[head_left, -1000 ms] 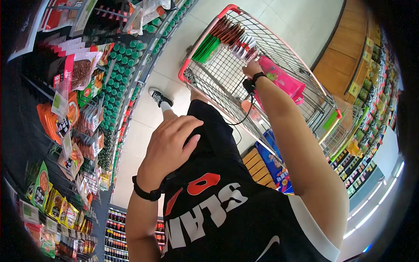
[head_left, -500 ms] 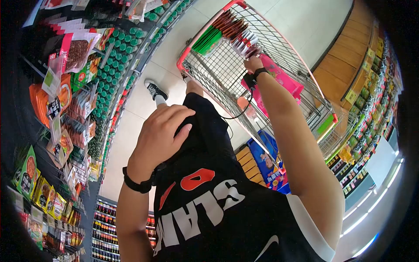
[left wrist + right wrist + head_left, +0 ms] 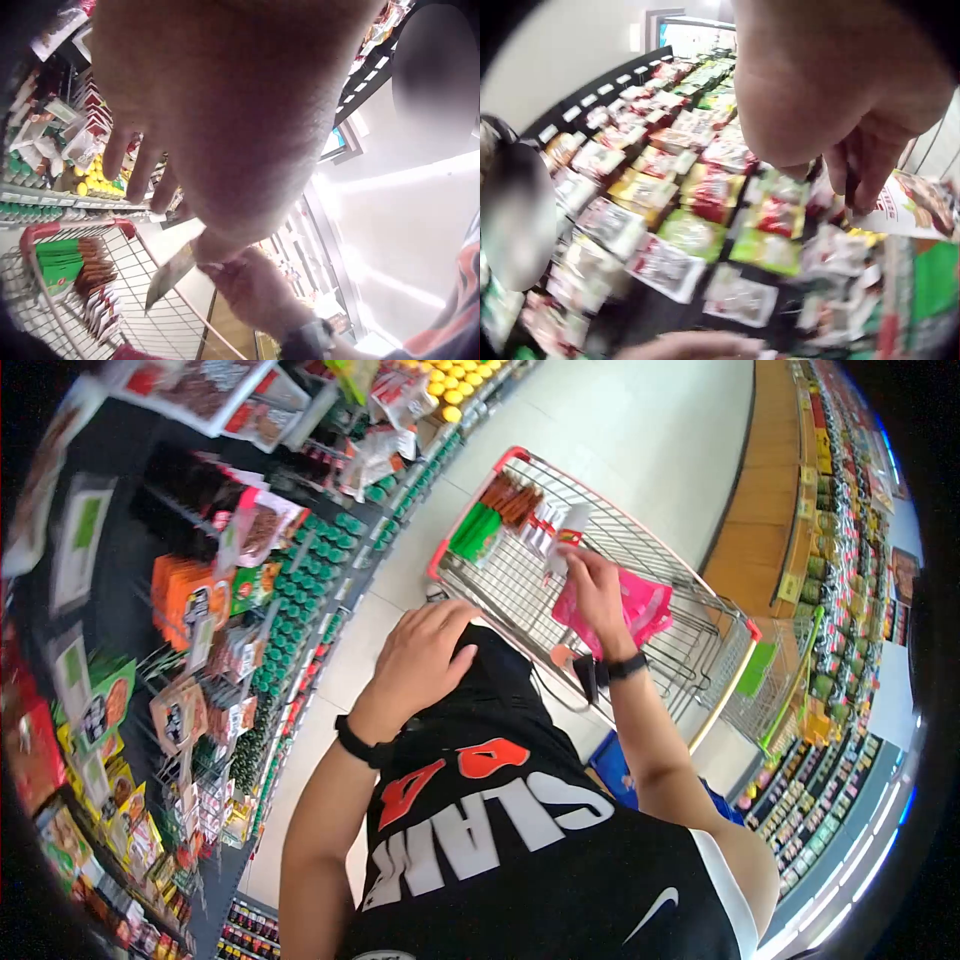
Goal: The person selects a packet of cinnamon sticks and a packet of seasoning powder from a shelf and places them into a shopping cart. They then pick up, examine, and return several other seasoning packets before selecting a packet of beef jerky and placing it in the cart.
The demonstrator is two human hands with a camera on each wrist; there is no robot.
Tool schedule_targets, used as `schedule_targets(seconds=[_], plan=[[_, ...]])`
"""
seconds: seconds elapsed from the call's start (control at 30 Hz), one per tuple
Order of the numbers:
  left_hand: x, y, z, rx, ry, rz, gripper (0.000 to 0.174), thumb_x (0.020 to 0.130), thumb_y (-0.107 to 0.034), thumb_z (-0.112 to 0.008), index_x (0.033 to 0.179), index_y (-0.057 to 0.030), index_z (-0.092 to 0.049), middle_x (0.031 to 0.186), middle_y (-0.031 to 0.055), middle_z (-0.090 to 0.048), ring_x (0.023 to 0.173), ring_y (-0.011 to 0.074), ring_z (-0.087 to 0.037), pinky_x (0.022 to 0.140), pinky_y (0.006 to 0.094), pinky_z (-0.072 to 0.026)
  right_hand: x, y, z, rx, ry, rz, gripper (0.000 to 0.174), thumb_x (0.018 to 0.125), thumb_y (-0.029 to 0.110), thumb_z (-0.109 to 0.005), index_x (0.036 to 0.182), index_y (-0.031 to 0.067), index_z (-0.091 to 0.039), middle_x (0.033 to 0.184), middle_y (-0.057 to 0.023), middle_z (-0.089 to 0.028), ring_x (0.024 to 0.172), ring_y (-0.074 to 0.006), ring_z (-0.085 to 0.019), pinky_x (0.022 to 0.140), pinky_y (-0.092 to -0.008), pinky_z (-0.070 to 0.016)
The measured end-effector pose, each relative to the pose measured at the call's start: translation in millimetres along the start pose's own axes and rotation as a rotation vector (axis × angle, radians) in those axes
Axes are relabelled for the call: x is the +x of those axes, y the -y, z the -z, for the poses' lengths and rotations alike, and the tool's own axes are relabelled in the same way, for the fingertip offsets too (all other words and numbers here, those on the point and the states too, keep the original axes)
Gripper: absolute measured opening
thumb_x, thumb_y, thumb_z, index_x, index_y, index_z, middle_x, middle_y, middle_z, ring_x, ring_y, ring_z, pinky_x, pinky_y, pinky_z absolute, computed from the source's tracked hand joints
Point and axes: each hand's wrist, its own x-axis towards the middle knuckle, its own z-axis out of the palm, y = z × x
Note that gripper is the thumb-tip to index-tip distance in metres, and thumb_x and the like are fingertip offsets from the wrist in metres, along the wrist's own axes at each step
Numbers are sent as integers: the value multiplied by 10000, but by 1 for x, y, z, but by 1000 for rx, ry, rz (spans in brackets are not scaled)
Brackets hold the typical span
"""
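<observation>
My right hand (image 3: 600,595) pinches a white and red food packet (image 3: 570,532) by its edge, above the shopping cart (image 3: 480,582). In the right wrist view the packet (image 3: 919,204) shows a food picture on its front. My left hand (image 3: 425,655) is held in front of my body with fingers loosely extended, holding nothing. Inside the cart stand rows of green packets (image 3: 475,532), brown packets (image 3: 517,500) and white packets (image 3: 103,311). A pink bag (image 3: 640,605) lies in the cart beneath my right hand.
Shelves on the left carry orange packets (image 3: 182,600) and green-capped bottles (image 3: 300,600). A wooden display (image 3: 745,520) runs along the right. Another cart with a green handle (image 3: 795,680) stands behind the first one. Pale floor tiles (image 3: 640,410) lie beyond the cart.
My right hand has risen out of the cart and closer to me, bringing a packet up from the row of white ones. My left hand keeps a similar pose.
</observation>
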Motion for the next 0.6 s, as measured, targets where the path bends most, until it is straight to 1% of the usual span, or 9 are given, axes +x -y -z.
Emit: schedule_targets(seconds=[0.03, 0.13, 0.2, 0.27, 0.33, 0.43, 0.47, 0.53, 0.6], plan=[[-5, 2, 0, -12, -87, -13, 640, 820, -199, -756, 1391, -50, -509, 1408, 173, -541, 1292, 363, -524, 1080, 451, -415, -22, 40, -10, 176, 110, 3, 302, 1006, 113, -522, 1219, -25, -687, 1083, -123, -732, 974, -152, -658, 874, -310, -526], [-19, -7, 9, -2, -421, 28, 742, 800, -205, -784, 1439, -12, -460, 1456, 179, -506, 1351, 361, -480, 1115, 467, -375, -81, 112, -46, 516, 475, 184, 391, 1026, 167, -511, 1343, -42, -606, 1212, -109, -674, 1083, -166, -632, 884, -292, -531], [-37, 2, 21, -2, -624, 90, 782, 780, -193, -810, 1447, -4, -448, 1478, 180, -497, 1377, 368, -462, 1131, 475, -351, -104, 145, -58, 596, 674, 244, 419, 1034, 163, -496, 1386, -55, -558, 1356, -141, -601, 1236, -196, -578, 1018, -338, -507], [-64, 18, 34, 43, -787, 136, 783, 776, -177, -814, 1447, -5, -449, 1483, 176, -495, 1381, 369, -459, 1137, 474, -339, -121, 172, -65, 748, 810, 215, 395, 1048, 125, -490, 1403, -37, -547, 1398, -141, -582, 1267, -210, -577, 1072, -399, -489], [-95, 14, 56, 12, -850, 85, 635, 783, -101, -786, 1364, -10, -546, 1380, 174, -589, 1253, 347, -583, 1024, 424, -455, -129, 192, -76, 791, 923, 256, 404, 1047, 124, -493, 1416, -36, -532, 1448, -140, -544, 1274, -227, -575, 1075, -406, -489], [-137, 19, 66, -119, -846, 30, 464, 782, -34, -750, 1232, 1, -645, 1194, 166, -692, 1043, 311, -693, 831, 356, -553, -144, 203, -102, 825, 1051, 314, 504, 1028, 238, -566, 1440, -43, -498, 1435, -177, -559, 1272, -243, -577, 989, -364, -528], [-154, 29, 63, -173, -817, 62, 399, 843, -45, -729, 1228, 11, -641, 1155, 151, -708, 1011, 266, -697, 851, 351, -544, -146, 212, -106, 767, 1062, 415, 497, 1028, 239, -563, 1437, -37, -502, 1437, -179, -558, 1266, -237, -581, 958, -349, -532], [-184, 32, 51, -492, -844, 312, 312, 938, -86, -679, 1222, 35, -634, 1125, 133, -720, 958, 195, -697, 846, 330, -546, -151, 228, -112, 654, 1084, 601, 484, 1028, 239, -559, 1432, -24, -512, 1441, -185, -555, 1255, -227, -591, 896, -318, -539], [-200, 21, 52, -642, -1053, 198, 320, 1007, -137, -625, 1264, 49, -579, 1150, 122, -703, 928, 150, -689, 745, 288, -576, -155, 226, -125, 495, 879, 619, 395, 970, 148, -616, 1332, 3, -555, 1302, -145, -620, 1082, -183, -641, 777, -271, -514]])
